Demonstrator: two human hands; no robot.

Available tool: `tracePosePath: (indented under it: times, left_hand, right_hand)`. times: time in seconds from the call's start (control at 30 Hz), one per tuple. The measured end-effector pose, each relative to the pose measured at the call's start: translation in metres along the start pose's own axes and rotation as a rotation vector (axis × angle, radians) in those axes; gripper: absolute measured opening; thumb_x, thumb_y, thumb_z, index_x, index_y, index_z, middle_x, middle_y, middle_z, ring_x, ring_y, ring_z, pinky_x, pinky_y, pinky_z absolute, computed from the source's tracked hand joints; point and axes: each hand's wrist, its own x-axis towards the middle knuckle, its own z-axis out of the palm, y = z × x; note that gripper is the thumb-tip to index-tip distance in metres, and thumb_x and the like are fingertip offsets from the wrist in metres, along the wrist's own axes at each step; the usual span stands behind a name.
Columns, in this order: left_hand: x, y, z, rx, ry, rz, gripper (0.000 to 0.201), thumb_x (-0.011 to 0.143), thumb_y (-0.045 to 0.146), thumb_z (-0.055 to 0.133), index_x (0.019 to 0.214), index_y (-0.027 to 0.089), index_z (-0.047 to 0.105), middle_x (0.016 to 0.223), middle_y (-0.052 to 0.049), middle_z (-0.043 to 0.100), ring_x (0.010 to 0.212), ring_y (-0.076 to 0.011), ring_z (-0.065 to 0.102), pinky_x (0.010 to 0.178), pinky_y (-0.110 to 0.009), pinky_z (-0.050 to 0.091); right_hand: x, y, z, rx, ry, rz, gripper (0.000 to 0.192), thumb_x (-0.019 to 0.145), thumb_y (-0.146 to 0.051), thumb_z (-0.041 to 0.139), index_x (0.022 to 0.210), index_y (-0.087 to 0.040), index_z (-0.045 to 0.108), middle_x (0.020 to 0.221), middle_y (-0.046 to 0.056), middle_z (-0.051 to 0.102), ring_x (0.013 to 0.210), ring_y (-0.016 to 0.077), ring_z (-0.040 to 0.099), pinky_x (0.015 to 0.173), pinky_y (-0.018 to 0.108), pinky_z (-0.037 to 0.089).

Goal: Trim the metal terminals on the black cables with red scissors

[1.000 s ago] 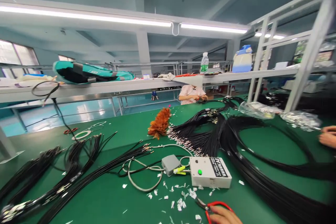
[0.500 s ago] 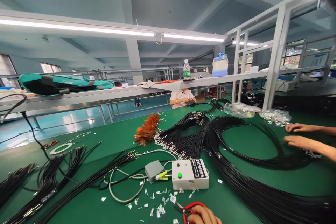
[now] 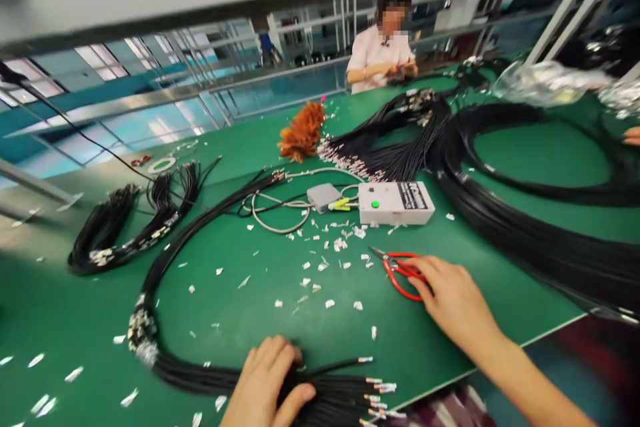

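Observation:
My right hand [image 3: 453,297] holds a pair of small scissors [image 3: 407,293] by the red loop handles, low over the green table. The short pointed blades face the white box and look nearly closed. My left hand [image 3: 270,380] lies over a bundle of black cables [image 3: 195,377], fingers curled across it and thumb on the near side. To the right of that hand, the cables fan out into stripped, pale ends [image 3: 377,387]. The bundle curves round to the left, where a cluster of metallic connectors [image 3: 143,333] is gathered.
A white box [image 3: 380,213] with a green button stands ahead, beside a grey block [image 3: 323,197] and looped cord. White scraps [image 3: 340,243] litter the table. Thick black cable coils [image 3: 510,227] lie right, an orange feather duster [image 3: 303,132] farther back. A co-worker [image 3: 380,57] sits opposite.
The view has tilted down and closer to the table. My left hand has come into view on the cable bundle. More of my right hand and the scissors now shows.

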Motion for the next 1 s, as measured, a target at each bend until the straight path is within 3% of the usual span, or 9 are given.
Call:
tracePosePath:
  times: [0.1, 0.17, 0.27, 0.33, 0.43, 0.6, 0.77, 1.0]
  left_hand:
    - [-0.013, -0.026, -0.029, 0.073, 0.033, -0.001, 0.028, 0.080, 0.043, 0.063, 0.104, 0.028, 0.062, 0.107, -0.006, 0.066, 0.098, -0.0275, 0.061, 0.085, -0.039, 0.051]
    - [-0.021, -0.044, -0.049, 0.106, -0.005, -0.018, 0.024, 0.083, 0.037, 0.060, 0.105, 0.029, 0.062, 0.106, -0.005, 0.066, 0.099, -0.0264, 0.062, 0.084, -0.036, 0.051]
    - [-0.027, -0.065, -0.071, 0.087, -0.083, -0.066, 0.018, 0.085, 0.033, 0.057, 0.099, 0.027, 0.064, 0.100, -0.005, 0.067, 0.093, -0.0251, 0.063, 0.082, -0.033, 0.051]
    - [-0.026, -0.071, -0.079, 0.033, -0.133, -0.092, 0.014, 0.086, 0.030, 0.053, 0.093, 0.026, 0.065, 0.094, -0.005, 0.067, 0.088, -0.0236, 0.062, 0.078, -0.031, 0.051]
    - [-0.020, -0.074, -0.086, -0.090, -0.214, -0.171, 0.012, 0.086, 0.022, 0.051, 0.083, 0.023, 0.062, 0.086, -0.003, 0.065, 0.081, -0.0203, 0.062, 0.073, -0.028, 0.050]
    - [-0.014, -0.077, -0.098, -0.332, -0.283, -0.319, 0.005, 0.080, 0.022, 0.060, 0.076, 0.023, 0.064, 0.081, -0.001, 0.068, 0.075, -0.0191, 0.064, 0.069, -0.026, 0.048]
    - [-0.011, -0.084, -0.103, -0.498, -0.282, -0.296, 0.004, 0.076, 0.022, 0.063, 0.074, 0.024, 0.066, 0.081, -0.002, 0.070, 0.076, -0.0204, 0.065, 0.071, -0.029, 0.050]
    - [-0.012, -0.096, -0.100, -0.441, -0.140, -0.317, 0.012, 0.075, 0.031, 0.064, 0.069, 0.026, 0.072, 0.082, -0.002, 0.071, 0.075, -0.0204, 0.067, 0.067, -0.025, 0.052]
  right_hand:
    - [-0.006, 0.009, -0.007, -0.042, -0.101, 0.007, 0.025, 0.092, -0.023, 0.041, 0.110, -0.022, 0.058, 0.096, 0.009, 0.066, 0.080, 0.0248, 0.062, 0.070, 0.038, 0.042]
    - [-0.009, 0.013, -0.010, 0.057, -0.134, 0.069, 0.026, 0.091, -0.027, 0.040, 0.110, -0.021, 0.058, 0.096, 0.010, 0.066, 0.083, 0.0262, 0.062, 0.072, 0.040, 0.044]
    - [-0.006, 0.014, -0.017, 0.420, -0.220, 0.247, 0.032, 0.090, -0.041, 0.043, 0.109, -0.021, 0.057, 0.098, 0.012, 0.066, 0.087, 0.0265, 0.063, 0.074, 0.040, 0.048]
    - [-0.002, 0.011, -0.022, 0.708, -0.363, 0.357, 0.041, 0.087, -0.049, 0.047, 0.116, -0.021, 0.056, 0.095, 0.012, 0.067, 0.083, 0.0257, 0.063, 0.071, 0.038, 0.050]
    - [0.005, 0.000, -0.027, 1.022, -0.558, 0.454, 0.045, 0.083, -0.050, 0.055, 0.118, -0.021, 0.057, 0.088, 0.011, 0.067, 0.079, 0.0241, 0.058, 0.069, 0.035, 0.048]
    - [0.008, -0.029, -0.024, 1.325, -0.661, 0.492, 0.032, 0.083, -0.046, 0.059, 0.102, -0.021, 0.061, 0.083, 0.005, 0.058, 0.072, 0.0171, 0.049, 0.068, 0.031, 0.043]
    - [0.007, -0.045, -0.018, 1.415, -0.673, 0.515, 0.026, 0.084, -0.045, 0.060, 0.084, -0.019, 0.057, 0.072, 0.001, 0.055, 0.062, 0.0123, 0.047, 0.060, 0.026, 0.038]
    - [0.008, -0.047, -0.018, 1.454, -0.735, 0.574, 0.031, 0.082, -0.044, 0.064, 0.096, -0.017, 0.055, 0.062, -0.002, 0.058, 0.054, 0.0095, 0.050, 0.056, 0.023, 0.039]
